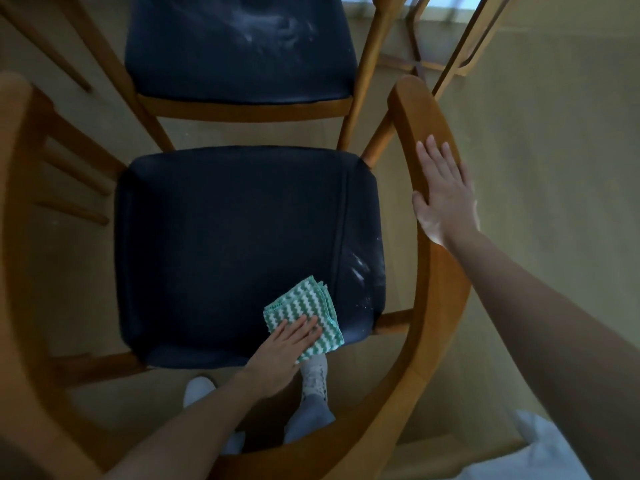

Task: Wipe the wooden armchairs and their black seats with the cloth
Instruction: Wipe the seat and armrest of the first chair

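I look down on a wooden armchair with a black seat (228,251). A folded green-and-white cloth (304,306) lies on the seat's near right part. My left hand (282,351) presses flat on the cloth with straight fingers. White dust smears (362,271) mark the seat just right of the cloth. My right hand (445,194) rests flat on the curved wooden armrest (415,133) at the right, fingers straight. A second armchair stands beyond, its black seat (239,50) streaked with white dust.
The near chair's curved back rail (381,403) arcs round below my arms, and its left armrest (17,188) fills the left edge. My feet in white shoes (313,375) stand behind the seat. More wooden chair legs (446,64) stand at the top right on a beige floor.
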A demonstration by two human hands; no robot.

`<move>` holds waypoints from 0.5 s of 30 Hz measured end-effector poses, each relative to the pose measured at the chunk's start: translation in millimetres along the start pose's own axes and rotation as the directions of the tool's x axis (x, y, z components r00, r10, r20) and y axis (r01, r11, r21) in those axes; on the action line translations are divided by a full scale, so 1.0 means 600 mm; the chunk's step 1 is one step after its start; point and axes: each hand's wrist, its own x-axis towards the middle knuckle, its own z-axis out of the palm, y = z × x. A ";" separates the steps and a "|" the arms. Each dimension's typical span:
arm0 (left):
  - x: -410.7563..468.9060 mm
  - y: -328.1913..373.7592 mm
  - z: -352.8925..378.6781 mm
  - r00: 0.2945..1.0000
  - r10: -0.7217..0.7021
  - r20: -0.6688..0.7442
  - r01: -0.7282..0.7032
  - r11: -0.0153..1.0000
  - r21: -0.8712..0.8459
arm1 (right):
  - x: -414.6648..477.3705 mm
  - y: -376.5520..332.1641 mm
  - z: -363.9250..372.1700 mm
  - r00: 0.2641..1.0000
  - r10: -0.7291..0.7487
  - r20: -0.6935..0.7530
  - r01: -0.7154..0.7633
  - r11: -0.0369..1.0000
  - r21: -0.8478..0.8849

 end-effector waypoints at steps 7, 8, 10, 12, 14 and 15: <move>-0.056 -0.006 -0.023 0.957 0.106 0.269 -0.066 0.986 -0.153 | 0.000 -0.001 -0.002 1.000 0.002 -0.001 -0.002 1.000 0.009; -0.064 -0.008 -0.027 0.944 0.120 0.308 -0.064 0.981 -0.185 | 0.000 -0.001 -0.002 1.000 0.004 0.002 -0.004 1.000 0.005; -0.072 -0.013 -0.031 0.934 0.076 0.350 0.024 0.961 -0.274 | 0.000 -0.002 -0.001 1.000 0.009 0.005 -0.009 1.000 -0.002; -0.068 -0.006 -0.058 0.937 -0.004 0.349 0.169 0.880 -0.445 | 0.000 -0.002 -0.001 1.000 0.007 0.005 -0.007 1.000 0.000; -0.056 -0.001 -0.101 0.949 -0.064 0.308 0.267 0.684 -0.679 | -0.001 -0.002 -0.001 1.000 0.002 0.002 -0.002 1.000 0.005; -0.047 -0.003 -0.131 0.957 -0.086 0.277 0.278 0.538 -0.796 | -0.001 -0.003 -0.002 1.000 0.001 0.002 -0.001 1.000 0.007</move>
